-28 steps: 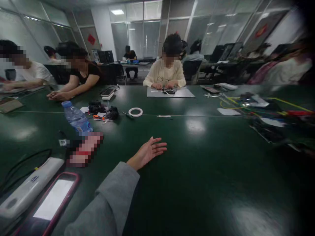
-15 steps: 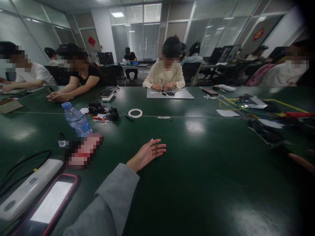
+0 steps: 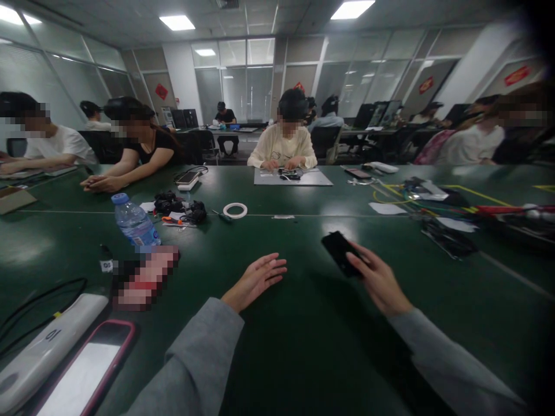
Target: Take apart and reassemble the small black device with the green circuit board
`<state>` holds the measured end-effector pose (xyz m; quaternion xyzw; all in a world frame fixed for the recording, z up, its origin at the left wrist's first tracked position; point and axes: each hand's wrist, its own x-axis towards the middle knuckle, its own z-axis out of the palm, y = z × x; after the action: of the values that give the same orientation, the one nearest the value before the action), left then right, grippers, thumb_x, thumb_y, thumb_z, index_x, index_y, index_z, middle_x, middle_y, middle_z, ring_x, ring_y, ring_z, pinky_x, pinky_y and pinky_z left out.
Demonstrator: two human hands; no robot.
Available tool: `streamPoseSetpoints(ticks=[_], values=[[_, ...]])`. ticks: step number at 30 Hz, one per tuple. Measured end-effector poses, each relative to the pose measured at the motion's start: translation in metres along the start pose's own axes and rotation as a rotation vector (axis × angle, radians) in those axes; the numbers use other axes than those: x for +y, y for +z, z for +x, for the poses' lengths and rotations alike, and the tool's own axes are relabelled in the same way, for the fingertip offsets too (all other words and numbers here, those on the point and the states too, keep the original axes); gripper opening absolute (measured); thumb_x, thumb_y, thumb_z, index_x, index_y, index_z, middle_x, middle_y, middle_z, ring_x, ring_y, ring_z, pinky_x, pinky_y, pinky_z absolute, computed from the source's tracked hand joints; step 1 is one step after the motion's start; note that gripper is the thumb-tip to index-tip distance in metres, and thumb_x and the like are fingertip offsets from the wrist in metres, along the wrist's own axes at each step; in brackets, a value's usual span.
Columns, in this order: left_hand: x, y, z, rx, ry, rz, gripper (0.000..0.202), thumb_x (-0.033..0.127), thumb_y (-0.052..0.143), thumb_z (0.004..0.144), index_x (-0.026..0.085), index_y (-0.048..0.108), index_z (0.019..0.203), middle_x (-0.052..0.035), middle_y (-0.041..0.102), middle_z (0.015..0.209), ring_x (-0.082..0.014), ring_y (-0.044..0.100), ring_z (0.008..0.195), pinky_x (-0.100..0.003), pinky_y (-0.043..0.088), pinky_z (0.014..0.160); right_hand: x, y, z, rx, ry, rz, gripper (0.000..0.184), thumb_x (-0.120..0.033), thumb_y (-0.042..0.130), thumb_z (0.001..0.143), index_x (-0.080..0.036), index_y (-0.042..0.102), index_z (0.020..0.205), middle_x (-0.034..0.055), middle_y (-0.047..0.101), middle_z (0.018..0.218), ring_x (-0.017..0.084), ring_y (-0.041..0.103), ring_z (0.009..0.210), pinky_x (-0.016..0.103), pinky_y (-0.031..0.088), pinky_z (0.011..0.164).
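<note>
My left hand (image 3: pixel 255 279) lies flat on the dark green table (image 3: pixel 303 346), fingers stretched out and slightly apart, holding nothing. My right hand (image 3: pixel 377 280) is a little to its right, its fingers closed on the near end of a flat black device (image 3: pixel 339 251) like a phone, held just above the table surface. Both arms wear grey sleeves.
A water bottle (image 3: pixel 133 222), a pixelated patch (image 3: pixel 145 277), a white power bank (image 3: pixel 43 346) and a pink-cased phone (image 3: pixel 82 370) sit at left. A tape roll (image 3: pixel 235 210), black parts (image 3: pixel 180 205) and cables (image 3: pixel 433 199) lie farther off. Several people sit across the table.
My right hand has come into view from the right, carrying the black device toward the middle. The camera has tilted up slightly. My left hand has stayed flat.
</note>
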<state>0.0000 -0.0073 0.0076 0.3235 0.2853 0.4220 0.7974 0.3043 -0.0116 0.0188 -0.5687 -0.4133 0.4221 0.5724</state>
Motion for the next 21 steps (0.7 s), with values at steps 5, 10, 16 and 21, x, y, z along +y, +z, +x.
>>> streamPoseSetpoints(ticks=[5, 10, 16, 21], values=[[-0.003, -0.003, 0.003, 0.057, 0.089, 0.007, 0.043, 0.020, 0.074, 0.073, 0.016, 0.061, 0.114, -0.0114, 0.058, 0.127, -0.0186, 0.058, 0.111, -0.036, 0.040, 0.102, 0.013, 0.122, -0.045, -0.337, 0.392, 0.536, 0.055, -0.037, 0.077, 0.071, -0.033, 0.058, 0.122, -0.0001, 0.065, 0.110, 0.013, 0.062, 0.086, 0.022, 0.052, 0.067], [-0.001, -0.013, 0.006, 0.108, 0.141, 0.041, 0.042, 0.020, 0.078, 0.068, 0.013, 0.062, 0.107, -0.0103, 0.063, 0.114, -0.0178, 0.061, 0.100, -0.035, 0.044, 0.095, 0.018, 0.150, -0.054, -0.343, 0.581, 0.774, 0.039, -0.030, 0.069, 0.080, -0.032, 0.060, 0.118, -0.0007, 0.064, 0.111, 0.012, 0.062, 0.094, 0.024, 0.055, 0.078], [0.005, -0.019, 0.008, 0.153, 0.214, 0.150, 0.050, 0.023, 0.083, 0.061, 0.012, 0.063, 0.106, -0.0116, 0.065, 0.110, -0.0202, 0.061, 0.101, -0.038, 0.042, 0.097, 0.025, 0.149, -0.047, -0.497, 0.469, 0.702, 0.043, -0.037, 0.069, 0.081, -0.031, 0.058, 0.121, 0.0006, 0.061, 0.118, 0.015, 0.059, 0.105, 0.030, 0.051, 0.090], [0.025, -0.029, -0.002, 0.231, 0.236, 0.443, 0.054, 0.031, 0.083, 0.061, 0.014, 0.062, 0.108, -0.0114, 0.067, 0.106, -0.0218, 0.062, 0.098, -0.040, 0.043, 0.095, 0.027, 0.143, -0.031, -0.616, 0.232, 0.350, 0.052, -0.040, 0.070, 0.080, -0.026, 0.055, 0.128, 0.0044, 0.059, 0.120, 0.019, 0.055, 0.112, 0.036, 0.042, 0.100]])
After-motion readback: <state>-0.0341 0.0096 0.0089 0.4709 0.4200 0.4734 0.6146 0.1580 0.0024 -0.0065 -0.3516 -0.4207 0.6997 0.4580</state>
